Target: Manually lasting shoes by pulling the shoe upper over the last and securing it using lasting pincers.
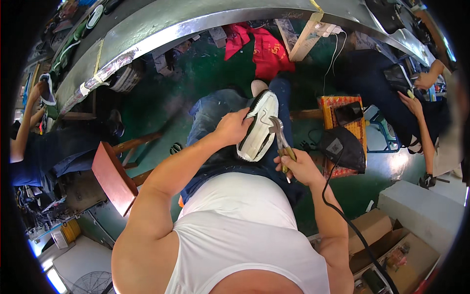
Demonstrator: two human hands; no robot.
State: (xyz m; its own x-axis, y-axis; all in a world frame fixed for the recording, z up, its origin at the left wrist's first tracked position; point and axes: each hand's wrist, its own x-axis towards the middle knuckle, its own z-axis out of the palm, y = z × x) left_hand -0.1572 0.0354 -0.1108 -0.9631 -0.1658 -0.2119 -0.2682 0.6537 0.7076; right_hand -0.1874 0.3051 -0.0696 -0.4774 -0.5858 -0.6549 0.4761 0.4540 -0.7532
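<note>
"White, elongated shoe with a black ribbed edge (pixel 258 128). Where's it at?"

"Mid-view, tilted, over the lap in blue denim jeans (pixel 208 111). Can't tell if it's resting there. Bare left hand (pixel 232 128) at its 9 o'clock, fingers closed on the rim."

"& the bare right hand (pixel 300 169)?"

"Approx 4 o'clock, gripping steel pincers w/ yellow-green handles (pixel 280 139). Head overlaps the white face; can't tell if it's touching."

"Main risk?"

"Slip, IMO. Shoe's gripped on one side only, so a hard pull could twist it; the head might skid & gouge the white surface, or nip the left fingers."

"Anything further out?"

"Yep. Thin black cable (pixel 353 228) at 4–5 o'clock, v. close to the right forearm; an elbow swing could snag it. At 3 o'clock, orange-red patterned seat (pixel 329 103) w/ a flat dark phone (pixel 348 113) & a black cap-like item (pixel 344 151); a wide arm move could knock those off."

"12 o'clock?"

"Crumpled red cloth (pixel 268 51), well apart; low risk."
</note>
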